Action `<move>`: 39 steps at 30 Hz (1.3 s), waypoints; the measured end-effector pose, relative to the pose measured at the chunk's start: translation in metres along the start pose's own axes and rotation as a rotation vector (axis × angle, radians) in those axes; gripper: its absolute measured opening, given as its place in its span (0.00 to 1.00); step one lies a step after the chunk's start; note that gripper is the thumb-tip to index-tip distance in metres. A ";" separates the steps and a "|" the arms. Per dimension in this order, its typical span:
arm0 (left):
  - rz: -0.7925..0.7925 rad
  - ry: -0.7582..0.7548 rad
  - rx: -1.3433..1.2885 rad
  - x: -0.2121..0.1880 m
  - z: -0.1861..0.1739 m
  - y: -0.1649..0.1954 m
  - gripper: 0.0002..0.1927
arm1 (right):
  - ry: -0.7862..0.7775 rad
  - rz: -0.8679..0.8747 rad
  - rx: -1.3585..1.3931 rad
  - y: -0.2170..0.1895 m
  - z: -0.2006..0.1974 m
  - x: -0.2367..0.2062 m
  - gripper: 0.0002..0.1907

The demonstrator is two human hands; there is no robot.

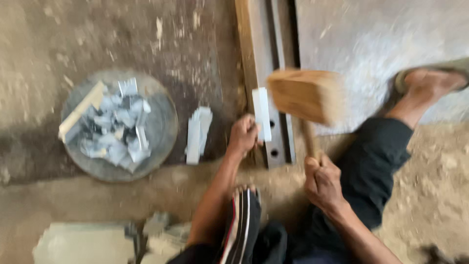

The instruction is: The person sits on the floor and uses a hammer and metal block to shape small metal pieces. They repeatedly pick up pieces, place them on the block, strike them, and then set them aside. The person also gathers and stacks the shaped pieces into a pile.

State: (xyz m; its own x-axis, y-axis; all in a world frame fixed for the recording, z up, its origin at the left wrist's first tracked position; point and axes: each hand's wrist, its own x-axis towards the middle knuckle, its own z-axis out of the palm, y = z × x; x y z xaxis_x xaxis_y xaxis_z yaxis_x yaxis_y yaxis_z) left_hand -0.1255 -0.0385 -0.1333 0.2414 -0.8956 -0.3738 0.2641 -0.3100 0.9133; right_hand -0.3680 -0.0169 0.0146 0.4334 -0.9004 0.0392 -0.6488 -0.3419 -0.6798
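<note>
Strip (262,113) of pale metal stands on the steel rail (273,73), pinched at its lower end by the left hand (243,135), fingers curled tight around it. Right hand (322,181) is closed in a full fist on the handle of a wooden mallet (304,95), whose head hangs just right of the strip, blurred. To strike well, I judge the head should land flat, clear of the left fingers. Room is tight there: the rail's edge lies at the left hand. Left of it, a small stack (198,133) and a round tray (163,124) of cut pieces lie on the floor, apart from the swing.
</note>
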 end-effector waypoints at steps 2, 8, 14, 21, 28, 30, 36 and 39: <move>-0.017 -0.005 -0.025 0.000 0.001 -0.001 0.06 | 0.107 0.182 0.201 0.007 0.002 -0.011 0.11; -0.017 -0.001 0.034 0.004 0.001 -0.003 0.07 | -0.108 0.466 0.331 0.089 0.026 -0.012 0.27; 0.125 -0.218 -0.264 -0.025 -0.003 0.019 0.06 | -0.187 0.316 -0.565 0.113 0.006 0.008 0.28; 0.225 -0.786 -0.278 -0.049 0.008 0.069 0.14 | -0.458 0.449 1.385 0.041 0.028 0.026 0.05; 0.071 -0.292 -0.563 -0.067 0.030 0.059 0.23 | 0.118 0.544 1.273 0.034 0.076 0.012 0.04; 0.200 -0.179 -0.455 -0.070 0.039 0.049 0.20 | 0.170 0.490 0.995 0.034 0.085 0.013 0.04; 0.374 0.409 0.282 -0.060 0.042 0.029 0.17 | 0.158 0.500 0.736 0.011 0.117 0.018 0.05; 0.475 0.458 0.401 -0.045 0.035 0.019 0.18 | 0.065 0.538 0.603 0.010 0.118 0.023 0.07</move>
State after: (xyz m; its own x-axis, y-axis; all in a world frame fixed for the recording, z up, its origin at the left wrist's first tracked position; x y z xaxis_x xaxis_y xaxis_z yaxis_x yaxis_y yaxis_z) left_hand -0.1637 -0.0151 -0.0936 0.6298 -0.7669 0.1233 -0.3019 -0.0955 0.9485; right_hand -0.2912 -0.0090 -0.0780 0.1084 -0.9203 -0.3760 -0.3010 0.3301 -0.8947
